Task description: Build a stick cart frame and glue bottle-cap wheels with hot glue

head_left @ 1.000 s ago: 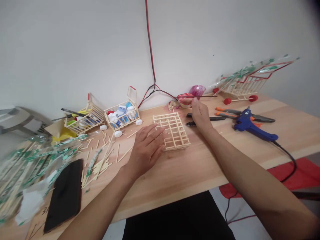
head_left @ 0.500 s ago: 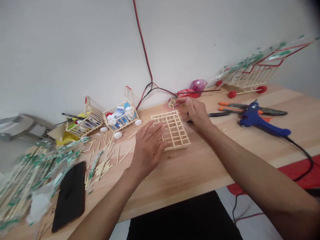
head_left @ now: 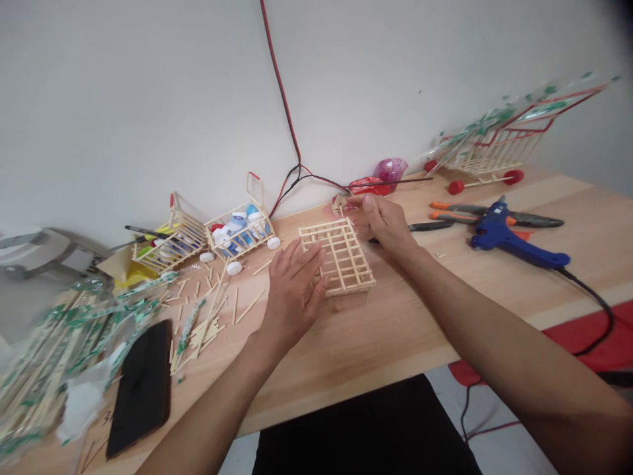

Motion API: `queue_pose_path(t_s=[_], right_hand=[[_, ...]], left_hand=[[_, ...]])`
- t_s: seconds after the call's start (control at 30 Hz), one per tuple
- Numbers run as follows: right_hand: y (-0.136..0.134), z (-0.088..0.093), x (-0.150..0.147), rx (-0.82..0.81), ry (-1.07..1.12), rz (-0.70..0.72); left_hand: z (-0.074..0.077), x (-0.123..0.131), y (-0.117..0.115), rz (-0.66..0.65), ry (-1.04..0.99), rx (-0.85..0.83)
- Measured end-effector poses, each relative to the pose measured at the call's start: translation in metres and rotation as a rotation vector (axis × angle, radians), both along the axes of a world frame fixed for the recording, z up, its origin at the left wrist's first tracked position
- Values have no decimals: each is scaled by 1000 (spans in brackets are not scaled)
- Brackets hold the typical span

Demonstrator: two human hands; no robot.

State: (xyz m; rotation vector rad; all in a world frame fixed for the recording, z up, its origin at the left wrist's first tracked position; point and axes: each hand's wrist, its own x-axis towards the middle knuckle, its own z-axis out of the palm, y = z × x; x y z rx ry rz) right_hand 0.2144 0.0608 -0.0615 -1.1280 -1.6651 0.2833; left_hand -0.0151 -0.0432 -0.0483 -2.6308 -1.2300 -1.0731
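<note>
Pale wooden sticks, glued into a lattice frame (head_left: 341, 258), are seen lying flat on the table (head_left: 395, 330), set between the two hands. The frame's long axis is run from the near side away toward the wall, leaning slightly left at the far end.

The left hand (head_left: 294, 297) is laid palm down, fingers spread and loose, with nothing gripped. Its fingertips are rested at the frame's left long side. The right hand (head_left: 388, 224) is placed just beside the far right corner with its fingers curled in and thumb and forefinger drawn close. Whether something small is pinched there cannot be told. So the long side is covered by the left hand and the far short end by the right, both close in.

A black-handled tool (head_left: 430, 226) is found partly hidden behind the right hand, its handle pointing right. Farther right, well apart, orange-handled pliers (head_left: 459, 212) and a blue glue gun (head_left: 509, 239) are laid out, the gun's cord trailing off the table edge.

To the left, loose sticks (head_left: 208, 316) are scattered near the left wrist. Two small stick carts (head_left: 240, 231) are parked by the wall, one filled with bottle caps. A dark phone (head_left: 141, 386) is placed near the front edge.
</note>
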Motion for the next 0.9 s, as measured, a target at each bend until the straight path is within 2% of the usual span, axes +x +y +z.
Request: queue_pose_path(t_s=[0.1, 0.2, 0.3, 0.37, 0.4, 0.5, 0.63, 0.73, 0.8, 0.9], right_hand=[[-8, 12, -6, 91, -17, -40], [-44, 43, -24, 156, 112, -70], [-94, 75, -47, 290, 62, 97], [-118, 87, -58, 437, -40, 271], [-123, 89, -61, 480, -76, 307], [-114, 85, -57, 459, 3, 260], [-66, 65, -40, 217, 278, 46], [-34, 46, -27, 108, 357, -13], [-24, 35, -21, 60, 374, -48], [-22, 24, -18, 23, 373, -60]], left_hand=[[2, -1, 0, -1, 17, 14], [7, -2, 0, -12, 20, 37], [12, -4, -2, -24, -19, 101], [14, -6, -4, -25, -59, 141], [15, -6, -5, -30, -68, 148], [18, -7, -7, -54, -53, 134], [22, -9, -8, -60, -36, 104], [23, -12, -9, -71, -3, 84], [23, -14, -9, -76, 24, 78], [22, -16, -7, -76, 55, 71]])
